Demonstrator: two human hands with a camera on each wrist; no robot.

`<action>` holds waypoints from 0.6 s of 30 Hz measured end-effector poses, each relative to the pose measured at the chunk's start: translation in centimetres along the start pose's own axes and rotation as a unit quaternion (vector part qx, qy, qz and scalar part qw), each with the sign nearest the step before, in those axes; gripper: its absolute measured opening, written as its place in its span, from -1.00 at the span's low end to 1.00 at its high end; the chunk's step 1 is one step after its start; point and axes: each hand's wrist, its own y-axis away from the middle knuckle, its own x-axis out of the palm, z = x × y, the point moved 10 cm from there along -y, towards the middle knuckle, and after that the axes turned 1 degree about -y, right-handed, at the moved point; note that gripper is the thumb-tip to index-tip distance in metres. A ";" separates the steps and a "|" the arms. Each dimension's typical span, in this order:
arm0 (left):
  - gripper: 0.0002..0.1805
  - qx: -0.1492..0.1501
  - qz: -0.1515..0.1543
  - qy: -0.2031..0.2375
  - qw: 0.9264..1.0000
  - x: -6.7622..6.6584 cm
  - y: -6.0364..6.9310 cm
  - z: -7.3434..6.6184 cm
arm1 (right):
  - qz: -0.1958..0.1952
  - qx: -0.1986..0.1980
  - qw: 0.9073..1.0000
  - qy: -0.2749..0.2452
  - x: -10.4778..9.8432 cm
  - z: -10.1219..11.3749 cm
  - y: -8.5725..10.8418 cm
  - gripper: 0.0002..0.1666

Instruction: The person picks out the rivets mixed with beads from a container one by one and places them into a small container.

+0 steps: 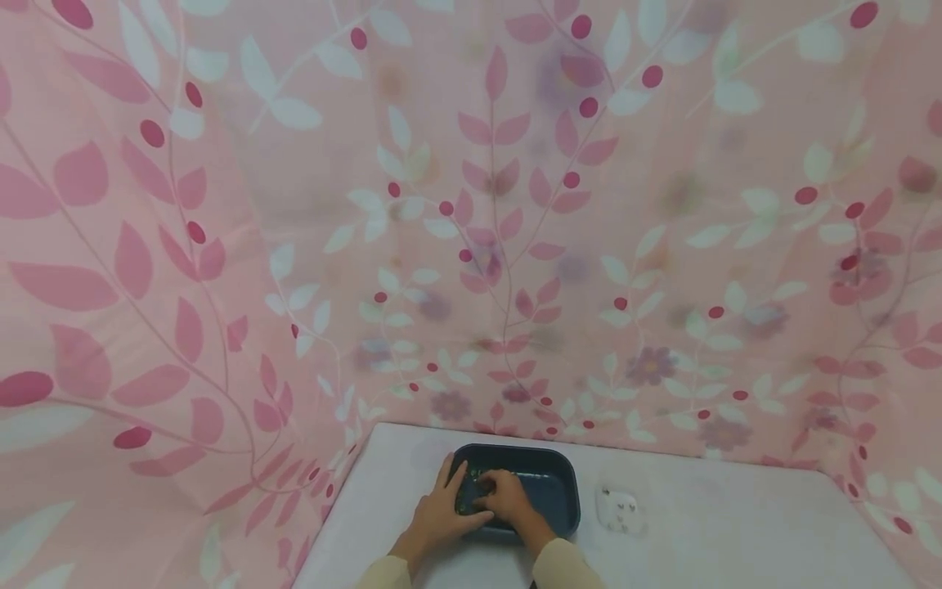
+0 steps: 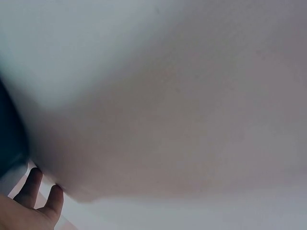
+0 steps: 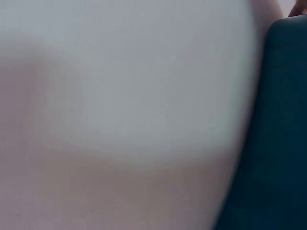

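Note:
A dark blue rectangular tub point(image 1: 548, 491) sits on the white table in the head view. Small green bits point(image 1: 473, 473) show inside its left end, partly covered by the hands; their kind is too small to make out. My left hand point(image 1: 439, 514) lies over the tub's left end, fingers fairly straight and thumb reaching across toward the right hand. Inside the tub, my right hand point(image 1: 509, 497) has bent fingers close to the green bits; whether they pinch anything is hidden. Two left fingers point(image 2: 55, 201) appear beside the tub's dark wall point(image 2: 9, 139) in the left wrist view.
Right of the tub lies a small clear plastic tray point(image 1: 621, 511) with several tiny pieces in it. The white table point(image 1: 736, 523) meets pink leaf-patterned cloth point(image 1: 508, 245) at the back and sides. The tub's outer wall point(image 3: 283, 120) fills the right wrist view's right side.

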 end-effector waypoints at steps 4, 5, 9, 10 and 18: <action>0.21 -0.004 0.001 -0.004 1.000 0.1 0.1 0.1 | 0.016 0.008 1.000 -0.001 0.3 -0.3 0.0 -0.61; 0.21 -0.005 0.001 -0.005 1.000 0.1 0.1 0.2 | 0.020 0.009 1.000 -0.004 0.5 -0.3 0.0 -0.61; 0.20 -0.007 0.000 -0.006 1.000 0.2 0.1 0.4 | 0.029 0.009 0.999 -0.012 0.6 -0.2 -0.2 -0.63; 0.20 -0.006 -0.001 -0.008 1.000 0.1 0.1 0.3 | 0.029 0.015 0.999 -0.012 0.6 -0.4 -0.2 -0.63; 0.19 -0.013 0.007 -0.018 1.000 0.2 -0.2 0.2 | 0.034 0.042 0.998 0.013 0.9 -0.9 -0.6 -0.71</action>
